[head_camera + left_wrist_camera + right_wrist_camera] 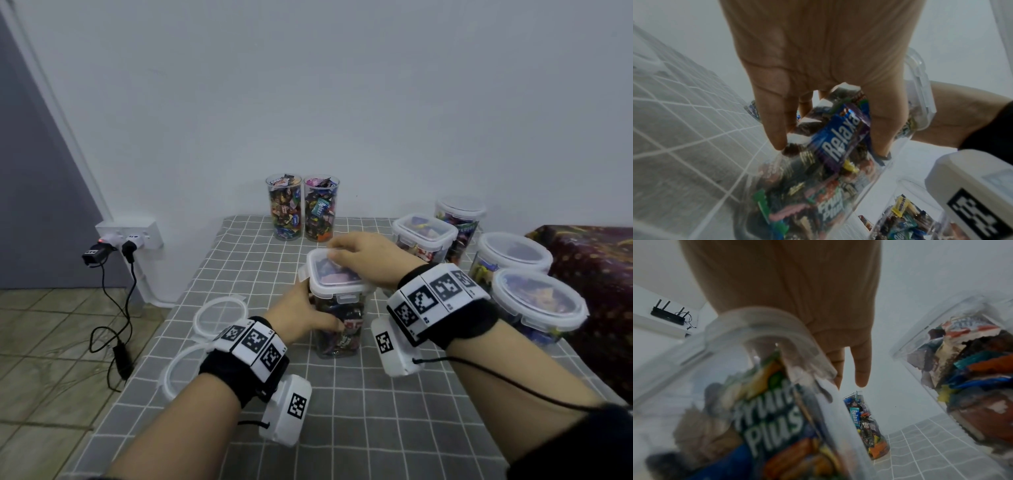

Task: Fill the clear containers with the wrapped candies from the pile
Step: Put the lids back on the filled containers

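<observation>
A tall square clear container [339, 325] packed with wrapped candies stands mid-table under a white clip lid [325, 274]. My left hand [305, 308] grips its left wall, thumb on the near face and fingers around the far side. In the left wrist view the left hand [830, 144] spans the container [818, 186]. My right hand [356, 257] lies flat on top of the lid, fingers reaching over its far edge. The right wrist view shows the right hand [849, 369] with straight fingers above the lid [760, 321].
Two tall open cups of candies [301, 209] stand at the back by the wall. Several lidded, filled containers [513, 253] crowd the right side. Loose round lids [219, 315] lie at the table's left edge. Wall socket and cables [126, 246] sit left; patterned cloth [596, 274] right.
</observation>
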A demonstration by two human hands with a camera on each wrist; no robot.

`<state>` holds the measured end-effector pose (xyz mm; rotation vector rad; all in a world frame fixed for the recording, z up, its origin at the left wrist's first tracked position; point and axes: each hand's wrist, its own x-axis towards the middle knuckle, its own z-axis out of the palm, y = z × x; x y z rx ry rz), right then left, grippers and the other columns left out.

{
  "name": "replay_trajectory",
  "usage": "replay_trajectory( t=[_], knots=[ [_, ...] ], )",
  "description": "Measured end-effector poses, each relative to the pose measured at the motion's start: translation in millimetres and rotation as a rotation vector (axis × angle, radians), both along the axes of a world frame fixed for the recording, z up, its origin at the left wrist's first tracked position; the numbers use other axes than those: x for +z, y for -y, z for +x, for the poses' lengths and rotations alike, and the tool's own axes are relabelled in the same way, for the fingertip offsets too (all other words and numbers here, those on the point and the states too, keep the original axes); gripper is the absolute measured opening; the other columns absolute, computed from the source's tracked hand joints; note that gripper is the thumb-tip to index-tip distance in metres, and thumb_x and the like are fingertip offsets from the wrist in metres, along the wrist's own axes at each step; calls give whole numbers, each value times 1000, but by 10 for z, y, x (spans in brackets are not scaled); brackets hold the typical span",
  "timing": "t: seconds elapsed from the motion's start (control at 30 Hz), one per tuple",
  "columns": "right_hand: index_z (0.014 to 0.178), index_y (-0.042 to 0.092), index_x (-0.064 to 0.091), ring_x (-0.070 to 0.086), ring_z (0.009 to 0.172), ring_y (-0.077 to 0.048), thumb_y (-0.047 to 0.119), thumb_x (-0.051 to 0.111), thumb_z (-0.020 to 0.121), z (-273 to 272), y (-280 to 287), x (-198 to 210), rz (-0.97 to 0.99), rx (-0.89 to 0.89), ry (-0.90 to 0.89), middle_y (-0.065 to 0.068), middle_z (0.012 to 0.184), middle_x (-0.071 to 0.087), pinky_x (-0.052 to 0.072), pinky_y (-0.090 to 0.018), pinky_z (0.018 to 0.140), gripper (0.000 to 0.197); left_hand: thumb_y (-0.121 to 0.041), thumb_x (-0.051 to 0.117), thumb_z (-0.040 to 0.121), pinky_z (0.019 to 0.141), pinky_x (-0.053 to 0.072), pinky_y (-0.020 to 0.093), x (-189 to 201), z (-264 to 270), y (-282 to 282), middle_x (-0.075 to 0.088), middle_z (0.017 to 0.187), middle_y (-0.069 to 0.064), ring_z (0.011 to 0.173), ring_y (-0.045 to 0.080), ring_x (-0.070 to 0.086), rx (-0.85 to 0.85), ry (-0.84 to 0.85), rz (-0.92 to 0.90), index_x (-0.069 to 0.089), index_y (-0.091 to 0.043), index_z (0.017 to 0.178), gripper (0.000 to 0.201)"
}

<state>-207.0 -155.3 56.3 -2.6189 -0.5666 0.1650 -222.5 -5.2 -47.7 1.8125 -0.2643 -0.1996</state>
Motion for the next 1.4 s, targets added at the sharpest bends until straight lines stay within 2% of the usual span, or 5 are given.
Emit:
replay_trajectory(
  t=[0.4,0.77,0.9,1.13,1.4],
  knots=[
    [148,18,26,21,139,-11,29,69,82,-254,265,35,-34,133,-54,4,155,21,18,-19,104,79,-13,83,52,94,48,25,5,31,-19,61,123,-1,116,14,56,-19,24,14,42,-17,135,93],
    [144,12,32,27,135,-16,44,63,72,-283,158,-105,-11,82,77,-1,150,29,25,-26,108,85,-8,81,50,92,49,24,23,-10,62,65,115,2,110,13,60,18,83,6,51,-12,128,83],
    [124,14,47,40,118,-18,48,58,83,-328,-1,-181,45,-88,202,0,125,46,38,-36,91,54,8,79,60,78,47,10,51,-50,173,66,105,-6,95,-6,61,58,171,38,56,-14,119,67],
    [114,17,43,42,110,-22,47,58,77,-266,-174,-237,25,-234,283,-1,117,47,42,-37,81,50,-20,77,53,69,49,20,-13,-7,316,65,93,-7,86,4,62,162,204,88,59,-22,104,54],
    [109,17,47,45,102,-21,45,61,73,-138,-142,-241,26,-205,334,0,110,48,45,-38,79,47,-45,79,42,85,53,39,-9,42,294,62,112,-4,101,13,61,221,74,191,47,-23,125,92]
  ],
)
